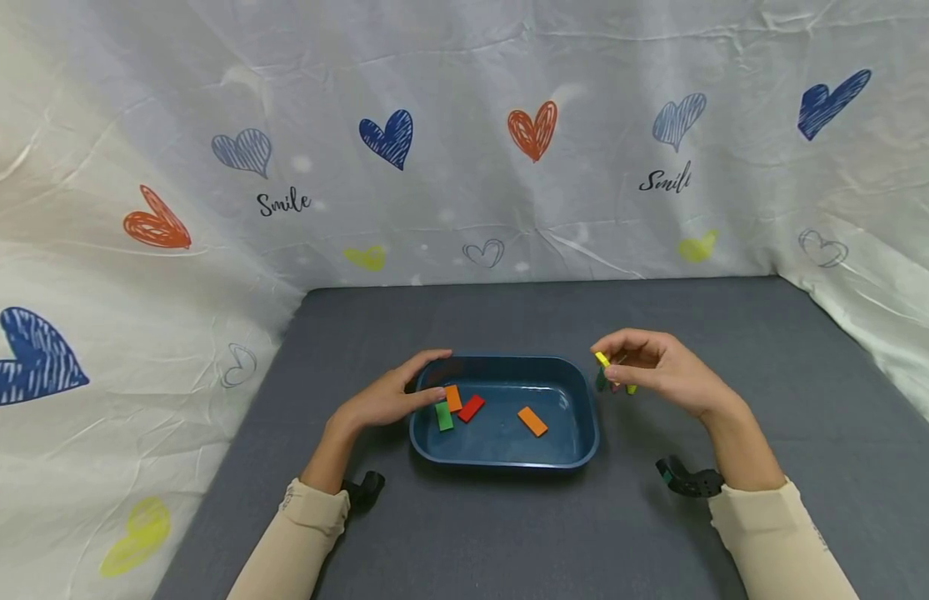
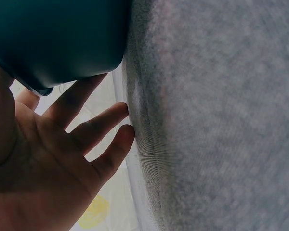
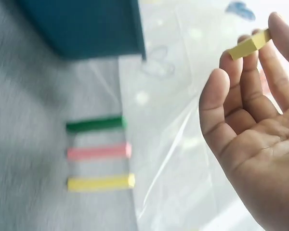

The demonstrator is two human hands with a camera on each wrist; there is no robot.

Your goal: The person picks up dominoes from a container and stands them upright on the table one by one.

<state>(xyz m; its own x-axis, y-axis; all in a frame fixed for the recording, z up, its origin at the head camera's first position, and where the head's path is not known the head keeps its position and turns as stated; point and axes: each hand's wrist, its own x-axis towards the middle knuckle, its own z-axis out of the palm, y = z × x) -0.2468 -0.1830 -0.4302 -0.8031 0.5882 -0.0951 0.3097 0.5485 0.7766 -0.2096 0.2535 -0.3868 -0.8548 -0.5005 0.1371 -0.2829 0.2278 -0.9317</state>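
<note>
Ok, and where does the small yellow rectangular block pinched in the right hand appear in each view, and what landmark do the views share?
Head: small yellow rectangular block right of centre, at the fingertips of the right hand.
Left wrist: not in it.
Right wrist: the yellow block is at upper right, between thumb and fingers.
Shared landmark: blue rectangular tray, near centre in head, upper left in both wrist views.

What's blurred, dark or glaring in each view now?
Head: mostly sharp, faint glints inside the blue tray; left wrist: left hand dim, gray tablecloth blurry; right wrist: green block, pink block and unheld yellow block blurred, held yellow block clearer, white backdrop washed out.
</note>
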